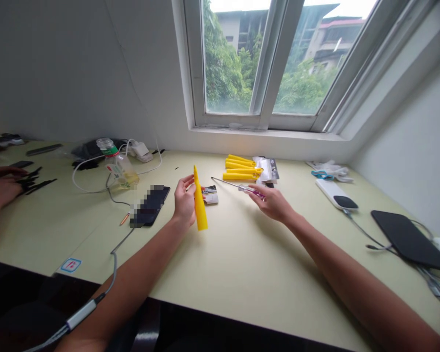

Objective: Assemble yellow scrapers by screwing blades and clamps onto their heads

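My left hand (185,204) is closed round a yellow, tapered, pointed plastic piece (201,208), held upright with its narrow tip up. In my right hand (272,201) is a screwdriver (242,187) with a clear and purple handle. Its thin shaft points left, toward the yellow piece, and its tip is apart from it. Behind the left hand lies a small printed card or packet (211,194), partly hidden. Several more yellow pieces (242,168) lie beyond my right hand, close to a clear packet (267,170) with a dark printed part.
A dark phone (152,208) with a cable lies left of my left hand, near a tilted plastic bottle (119,168). On the right are a white power bank (335,194) and a black flat device (410,239). Another person's hand (2,188) rests at the far left by black strips (36,183).
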Action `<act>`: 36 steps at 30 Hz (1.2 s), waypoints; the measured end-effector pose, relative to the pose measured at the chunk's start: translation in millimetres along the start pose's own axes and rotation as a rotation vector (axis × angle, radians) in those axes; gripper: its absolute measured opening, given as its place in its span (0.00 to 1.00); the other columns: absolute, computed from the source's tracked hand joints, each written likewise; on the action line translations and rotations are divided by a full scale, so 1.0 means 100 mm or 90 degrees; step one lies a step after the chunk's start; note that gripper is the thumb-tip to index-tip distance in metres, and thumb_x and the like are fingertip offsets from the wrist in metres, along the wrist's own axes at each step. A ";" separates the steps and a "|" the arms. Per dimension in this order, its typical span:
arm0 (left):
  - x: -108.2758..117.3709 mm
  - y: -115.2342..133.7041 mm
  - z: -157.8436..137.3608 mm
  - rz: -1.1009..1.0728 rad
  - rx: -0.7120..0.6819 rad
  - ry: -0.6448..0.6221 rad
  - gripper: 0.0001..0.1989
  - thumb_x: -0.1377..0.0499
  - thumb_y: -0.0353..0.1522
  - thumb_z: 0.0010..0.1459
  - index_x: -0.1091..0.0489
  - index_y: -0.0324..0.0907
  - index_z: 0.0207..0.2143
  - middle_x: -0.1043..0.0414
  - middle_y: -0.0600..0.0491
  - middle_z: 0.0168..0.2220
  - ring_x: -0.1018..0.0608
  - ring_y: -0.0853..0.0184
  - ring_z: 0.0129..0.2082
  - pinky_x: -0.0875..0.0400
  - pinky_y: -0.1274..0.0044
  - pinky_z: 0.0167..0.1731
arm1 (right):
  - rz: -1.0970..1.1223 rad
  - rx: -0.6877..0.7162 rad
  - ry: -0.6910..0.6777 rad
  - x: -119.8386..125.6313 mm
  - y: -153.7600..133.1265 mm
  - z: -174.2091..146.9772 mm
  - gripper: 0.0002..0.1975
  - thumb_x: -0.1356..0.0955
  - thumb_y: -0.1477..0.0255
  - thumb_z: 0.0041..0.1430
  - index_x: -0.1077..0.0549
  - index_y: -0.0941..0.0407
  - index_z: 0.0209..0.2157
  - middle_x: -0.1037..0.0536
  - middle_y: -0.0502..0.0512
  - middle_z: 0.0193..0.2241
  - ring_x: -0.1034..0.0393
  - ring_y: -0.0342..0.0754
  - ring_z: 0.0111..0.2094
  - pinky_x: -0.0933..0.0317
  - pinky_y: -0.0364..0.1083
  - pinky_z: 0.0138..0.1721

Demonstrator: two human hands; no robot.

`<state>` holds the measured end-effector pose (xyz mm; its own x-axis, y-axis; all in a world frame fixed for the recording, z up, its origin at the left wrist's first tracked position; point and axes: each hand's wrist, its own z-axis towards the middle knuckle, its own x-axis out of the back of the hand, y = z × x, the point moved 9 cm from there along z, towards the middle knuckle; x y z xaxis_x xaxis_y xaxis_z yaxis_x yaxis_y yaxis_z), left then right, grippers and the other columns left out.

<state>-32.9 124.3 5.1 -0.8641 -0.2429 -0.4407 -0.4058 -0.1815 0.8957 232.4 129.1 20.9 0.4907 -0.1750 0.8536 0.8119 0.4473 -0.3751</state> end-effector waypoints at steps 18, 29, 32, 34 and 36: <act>0.28 0.26 0.25 -0.065 -0.082 0.086 0.20 0.34 0.29 0.42 0.36 0.43 0.39 0.32 0.54 0.40 0.25 0.71 0.28 0.30 0.80 0.23 | 0.144 -0.116 -0.071 -0.98 -0.80 0.45 0.51 0.29 0.60 0.53 0.58 0.61 0.69 0.27 0.70 0.54 0.31 0.61 0.53 0.37 0.54 0.49; 0.50 0.39 0.41 -0.190 -0.045 0.145 0.16 0.38 0.22 0.42 0.36 0.42 0.34 0.32 0.58 0.32 0.27 0.73 0.27 0.35 0.79 0.28 | 0.343 -0.028 -0.190 -0.59 -0.78 0.09 0.15 0.34 0.62 0.60 0.23 0.54 0.43 0.21 0.52 0.34 0.29 0.47 0.33 0.35 0.46 0.35; 0.56 0.37 0.47 -0.202 -0.020 0.156 0.11 0.39 0.23 0.44 0.35 0.40 0.31 0.34 0.59 0.27 0.31 0.75 0.24 0.37 0.80 0.29 | 0.381 0.016 -0.234 -0.48 -0.88 0.04 0.16 0.36 0.62 0.63 0.24 0.55 0.45 0.21 0.54 0.38 0.29 0.48 0.37 0.35 0.47 0.37; 0.57 0.37 0.49 -0.195 -0.008 0.152 0.08 0.40 0.24 0.47 0.36 0.40 0.30 0.36 0.58 0.25 0.31 0.74 0.23 0.35 0.78 0.29 | 0.374 0.040 -0.244 -0.45 -0.91 0.05 0.16 0.37 0.63 0.64 0.25 0.55 0.47 0.21 0.55 0.40 0.29 0.49 0.39 0.35 0.48 0.40; 0.60 0.41 0.49 -0.194 -0.005 0.159 0.06 0.42 0.24 0.51 0.36 0.41 0.30 0.36 0.58 0.24 0.31 0.72 0.22 0.34 0.77 0.30 | 0.365 0.049 -0.252 -0.44 -0.90 0.05 0.15 0.37 0.64 0.64 0.26 0.54 0.48 0.22 0.55 0.41 0.29 0.49 0.40 0.35 0.49 0.41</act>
<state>-116.1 149.2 18.4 -0.6053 -0.4014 -0.6874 -0.6291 -0.2879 0.7220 136.4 101.3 18.8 0.6715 0.4331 0.6013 0.4270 0.4371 -0.7916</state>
